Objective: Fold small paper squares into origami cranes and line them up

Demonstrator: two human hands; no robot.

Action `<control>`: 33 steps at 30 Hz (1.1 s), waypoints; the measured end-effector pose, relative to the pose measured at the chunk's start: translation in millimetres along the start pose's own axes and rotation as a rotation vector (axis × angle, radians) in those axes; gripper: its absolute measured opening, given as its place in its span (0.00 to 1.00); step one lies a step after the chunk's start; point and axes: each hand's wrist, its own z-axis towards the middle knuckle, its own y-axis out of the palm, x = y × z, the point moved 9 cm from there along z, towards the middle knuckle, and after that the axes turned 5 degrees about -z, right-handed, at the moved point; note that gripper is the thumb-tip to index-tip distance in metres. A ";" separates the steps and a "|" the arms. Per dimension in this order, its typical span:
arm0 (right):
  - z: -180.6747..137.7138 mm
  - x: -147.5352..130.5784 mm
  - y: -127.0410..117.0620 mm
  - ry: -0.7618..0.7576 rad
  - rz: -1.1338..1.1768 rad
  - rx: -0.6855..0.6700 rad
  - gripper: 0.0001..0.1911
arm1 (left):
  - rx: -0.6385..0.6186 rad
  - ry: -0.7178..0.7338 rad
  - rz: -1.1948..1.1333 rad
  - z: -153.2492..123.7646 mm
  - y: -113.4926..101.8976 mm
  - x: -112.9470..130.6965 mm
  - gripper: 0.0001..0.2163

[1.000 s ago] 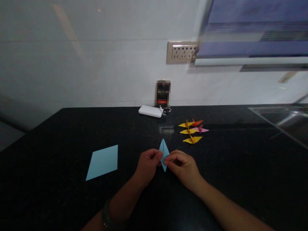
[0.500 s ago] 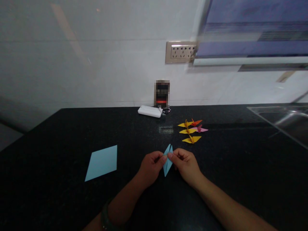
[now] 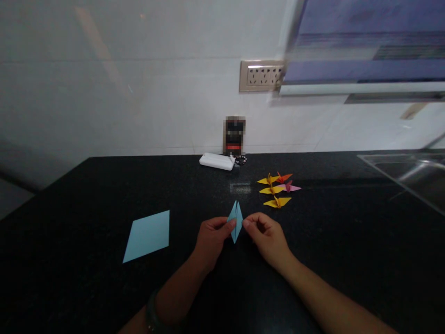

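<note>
A small folded light-blue paper (image 3: 236,220), kite-shaped with two points at its top, stands upright above the black counter (image 3: 86,287). My left hand (image 3: 212,239) pinches its left edge with thumb and fingers. My right hand (image 3: 267,237) is curled with fingertips together right beside the paper's right edge; I cannot tell whether it touches. A flat light-blue paper sheet (image 3: 148,234) lies on the counter to the left of my hands.
Several folded paper cranes (image 3: 277,190), yellow, orange and pink, sit behind my right hand. A white box (image 3: 217,161) and a blurred dark object (image 3: 234,136) stand at the wall. A wall socket (image 3: 260,75) is above, and a steel sink (image 3: 410,174) lies at the right.
The folded blue paper tilted right half a second ago and now stands upright again. My right hand's fingertips have shifted slightly off its right edge.
</note>
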 end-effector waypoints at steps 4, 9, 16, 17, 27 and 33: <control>0.1 -1.7 1.0 -0.043 -0.052 0.007 0.09 | 0.022 0.073 0.142 0.3 -3.1 5.0 0.10; 1.9 4.2 -2.6 -0.027 -0.050 0.040 0.08 | 0.015 0.179 0.373 -1.6 -0.4 12.7 0.09; 2.4 7.0 -0.5 -0.020 -0.031 0.026 0.08 | 0.041 0.177 0.421 -4.0 0.4 16.6 0.10; 2.2 6.7 -0.1 -0.021 -0.029 0.023 0.08 | 0.046 0.175 0.415 -4.3 0.2 17.2 0.10; 2.9 8.7 4.9 0.073 0.040 -0.047 0.10 | 0.068 0.180 0.469 -6.0 1.2 20.4 0.09; 2.5 9.6 5.2 0.072 0.016 -0.049 0.09 | 0.056 0.243 0.535 -7.6 3.2 22.9 0.10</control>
